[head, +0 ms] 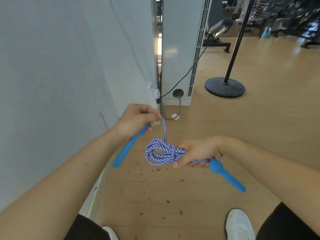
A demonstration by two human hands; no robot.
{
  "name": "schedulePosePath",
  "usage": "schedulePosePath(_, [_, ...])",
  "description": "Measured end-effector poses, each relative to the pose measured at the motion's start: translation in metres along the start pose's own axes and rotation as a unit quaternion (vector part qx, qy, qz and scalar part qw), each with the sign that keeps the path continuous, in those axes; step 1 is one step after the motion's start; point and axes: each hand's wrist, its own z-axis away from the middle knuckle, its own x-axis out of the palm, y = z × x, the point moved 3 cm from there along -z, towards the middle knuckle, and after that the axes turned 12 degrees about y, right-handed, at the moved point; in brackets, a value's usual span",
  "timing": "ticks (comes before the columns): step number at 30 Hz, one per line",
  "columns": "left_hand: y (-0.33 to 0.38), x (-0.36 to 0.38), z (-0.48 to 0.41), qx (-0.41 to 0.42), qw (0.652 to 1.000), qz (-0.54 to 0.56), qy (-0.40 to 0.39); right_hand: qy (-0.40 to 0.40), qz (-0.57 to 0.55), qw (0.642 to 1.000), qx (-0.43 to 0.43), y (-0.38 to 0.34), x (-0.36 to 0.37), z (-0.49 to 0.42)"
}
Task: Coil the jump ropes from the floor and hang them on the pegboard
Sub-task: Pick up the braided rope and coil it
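A jump rope with a blue-and-white braided cord is wound into a small coil and knotted in the air between my hands. My left hand grips one blue handle and pinches the cord's free end above the coil. My right hand grips the coil's bundled strands on its right side. The second blue handle sticks out below that hand, down to the right. No pegboard is in view.
A white wall runs along the left, with a power strip and a black cable. A white floor unit stands behind. A fan stand with a round black base is on the wooden floor at right. My white shoes are below.
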Motion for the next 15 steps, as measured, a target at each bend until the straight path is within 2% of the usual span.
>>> schedulePosePath(4, [0.014, 0.006, 0.017, 0.003, 0.999, 0.032, -0.039, 0.083, -0.011, 0.996, 0.038, 0.009, -0.01, -0.007])
schedulePosePath(9, [0.011, 0.011, 0.026, -0.044, 0.993, 0.067, -0.084, 0.175, -0.137, 0.973, 0.059, 0.014, -0.028, -0.007])
schedulePosePath(12, [0.006, 0.015, 0.029, -0.058, 0.989, 0.076, -0.116, 0.18, -0.255, 0.95, 0.019, 0.008, -0.033, -0.006])
schedulePosePath(15, [0.003, 0.017, 0.032, -0.051, 0.989, 0.082, -0.11, 0.153, -0.373, 0.915, -0.029, 0.0, -0.032, -0.005])
